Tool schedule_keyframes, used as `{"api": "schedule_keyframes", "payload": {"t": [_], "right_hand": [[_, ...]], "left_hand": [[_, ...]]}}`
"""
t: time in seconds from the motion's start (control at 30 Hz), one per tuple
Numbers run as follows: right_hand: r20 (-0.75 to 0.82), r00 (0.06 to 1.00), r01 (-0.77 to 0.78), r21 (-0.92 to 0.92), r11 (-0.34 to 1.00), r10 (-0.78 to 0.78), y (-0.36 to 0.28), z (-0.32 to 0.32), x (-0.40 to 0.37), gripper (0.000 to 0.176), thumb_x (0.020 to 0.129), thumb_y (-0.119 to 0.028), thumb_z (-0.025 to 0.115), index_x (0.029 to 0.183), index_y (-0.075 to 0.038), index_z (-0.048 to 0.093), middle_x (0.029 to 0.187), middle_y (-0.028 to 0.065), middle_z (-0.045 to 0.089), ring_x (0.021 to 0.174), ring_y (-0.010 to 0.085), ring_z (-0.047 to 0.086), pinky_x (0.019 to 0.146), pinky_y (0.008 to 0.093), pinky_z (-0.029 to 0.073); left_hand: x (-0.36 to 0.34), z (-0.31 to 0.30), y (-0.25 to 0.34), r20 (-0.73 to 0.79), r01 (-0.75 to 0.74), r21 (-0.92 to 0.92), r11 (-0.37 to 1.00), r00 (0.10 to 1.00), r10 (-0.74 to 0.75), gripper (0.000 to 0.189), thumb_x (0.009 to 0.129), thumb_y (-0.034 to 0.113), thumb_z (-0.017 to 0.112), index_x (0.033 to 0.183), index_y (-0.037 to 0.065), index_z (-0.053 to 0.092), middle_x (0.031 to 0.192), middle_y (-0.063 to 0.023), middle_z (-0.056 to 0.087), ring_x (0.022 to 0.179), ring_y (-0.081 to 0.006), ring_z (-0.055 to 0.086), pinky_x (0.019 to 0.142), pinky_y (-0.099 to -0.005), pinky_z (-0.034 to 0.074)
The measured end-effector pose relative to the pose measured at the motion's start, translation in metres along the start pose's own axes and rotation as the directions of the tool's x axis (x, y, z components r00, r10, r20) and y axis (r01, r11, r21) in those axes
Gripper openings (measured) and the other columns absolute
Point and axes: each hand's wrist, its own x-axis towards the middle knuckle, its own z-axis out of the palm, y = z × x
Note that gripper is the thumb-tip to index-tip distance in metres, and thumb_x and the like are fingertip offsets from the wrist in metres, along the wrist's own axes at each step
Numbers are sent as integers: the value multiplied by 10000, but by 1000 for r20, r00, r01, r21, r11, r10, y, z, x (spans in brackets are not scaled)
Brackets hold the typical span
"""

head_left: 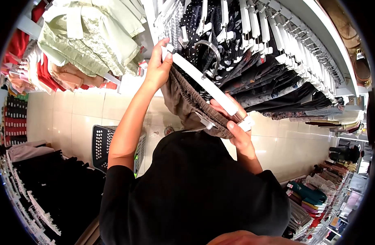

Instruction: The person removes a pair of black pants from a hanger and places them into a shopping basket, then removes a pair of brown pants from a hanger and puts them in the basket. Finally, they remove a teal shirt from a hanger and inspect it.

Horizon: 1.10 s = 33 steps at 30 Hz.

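A white clip hanger (203, 83) with a metal hook slants across in front of me, and a brown garment (175, 92) with a gathered elastic waistband hangs from it. Whether it is trousers or a skirt cannot be made out. My left hand (158, 69) is closed around the hanger's upper end, thumb by the clip. At the lower end my right hand (239, 132) grips the clip and the corner of the waistband, with fingers behind the bar. A white tag (204, 122) dangles at the waistband.
Dark patterned clothes (256, 81) hang on a rack right ahead. Light green garments (89, 32) hang at upper left. A grey shopping basket (101, 149) stands on the tiled floor (85, 106) to my left. Black clothes (53, 183) fill a rack at lower left.
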Motion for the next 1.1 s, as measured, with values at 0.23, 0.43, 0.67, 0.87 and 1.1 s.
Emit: {"api": "schedule_keyframes", "payload": {"t": [0.23, 0.43, 0.67, 0.87, 1.1], "right_hand": [[-118, 985, 131, 40, 991, -126, 27, 14, 9, 686, 940, -232, 576, 1452, 95, 257, 1414, 242, 431, 1294, 373, 462, 1101, 447, 329], [-170, 976, 143, 42, 989, -134, 33, 18, 21, 676, 956, -265, 575, 1438, 106, 279, 1388, 242, 457, 1259, 376, 496, 1079, 438, 357], [-253, 936, 252, -5, 968, -245, 29, 22, 39, 661, 941, -230, 584, 1431, 95, 283, 1387, 285, 428, 1284, 443, 450, 1073, 484, 378], [-120, 917, 355, -184, 916, -380, 35, 46, 56, 753, 977, -371, 533, 1461, 97, 197, 1473, 241, 332, 1357, 340, 388, 1107, 404, 312], [139, 897, 404, -643, 651, -420, 74, 69, 54, 845, 919, -406, 613, 1485, 34, 166, 1527, 312, 117, 1418, 445, 191, 1129, 496, 225]], "left_hand": [[11, 11, -5, -1, 134, 61, 989, 991, -134, 607, 1019, 200, 463, 1529, 53, 170, 1488, -153, 379, 1379, -233, 335, 1126, -313, 230], [-1, 5, -20, -21, 137, 172, 976, 991, -136, 638, 978, 165, 529, 1512, 18, 214, 1535, -161, 307, 1408, -219, 295, 1128, -298, 229], [-21, -1, -13, -4, 178, 160, 971, 984, -180, 620, 979, 222, 542, 1498, 20, 268, 1555, -133, 284, 1421, -220, 274, 1141, -323, 207], [-30, 27, 38, 181, 153, -167, 974, 976, -122, 651, 1042, 423, 288, 1471, -65, 256, 1546, -196, 261, 1451, -287, 204, 1176, -344, 123], [-32, 30, 33, 227, 349, -495, 795, 936, -270, 592, 995, 506, 377, 1343, 29, 419, 1097, -40, 528, 963, -115, 504, 847, -267, 432]]}}
